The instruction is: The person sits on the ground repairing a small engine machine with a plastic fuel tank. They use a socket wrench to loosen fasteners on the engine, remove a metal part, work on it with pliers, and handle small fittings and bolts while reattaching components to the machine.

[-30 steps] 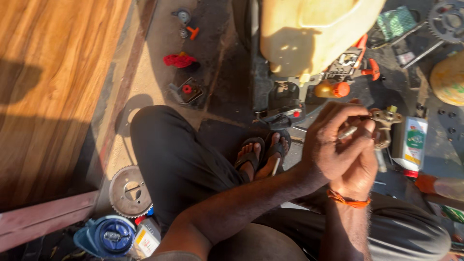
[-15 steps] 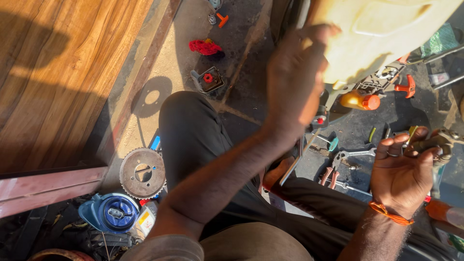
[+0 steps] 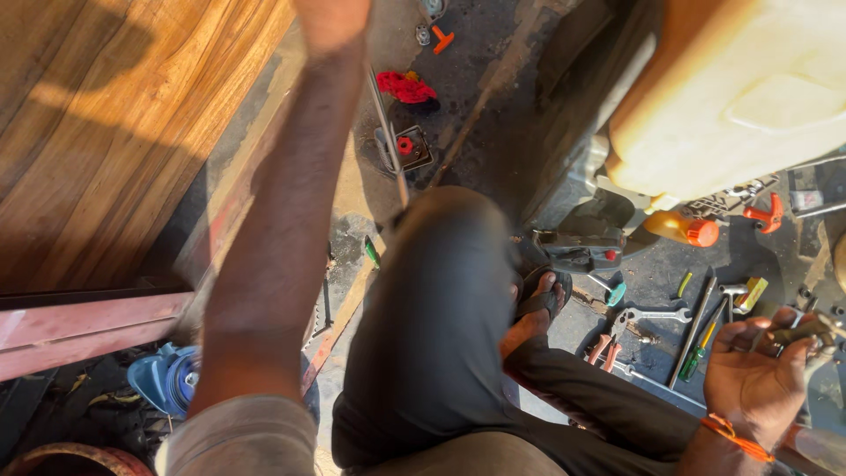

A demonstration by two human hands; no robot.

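1. Your right hand (image 3: 756, 381) lay palm up at the lower right of the view, fingers curled around a small metal part (image 3: 806, 332).
2. The metal part was grey-brown, irregular in shape, and rested across your fingertips; its finer detail could not be made out.
3. An orange band (image 3: 736, 438) circled your right wrist.
4. Your left hand (image 3: 333, 19) was raised to the top edge of the view and cut off there. Whether it was clenched or released cannot be told.
5. A thin metal rod (image 3: 388, 137) ran down from just beside the left hand toward your knee.
6. A large cream plastic jerrycan (image 3: 749, 88) stood at the upper right; its contents were not visible.
7. An orange bottle with a red cap (image 3: 680, 228) lay on its side just below the jerrycan.
8. A spanner (image 3: 654, 315), red-handled pliers (image 3: 606, 346) and a green-handled screwdriver (image 3: 696, 353) lay on the dark floor between your sandalled foot (image 3: 538, 300) and your right hand.
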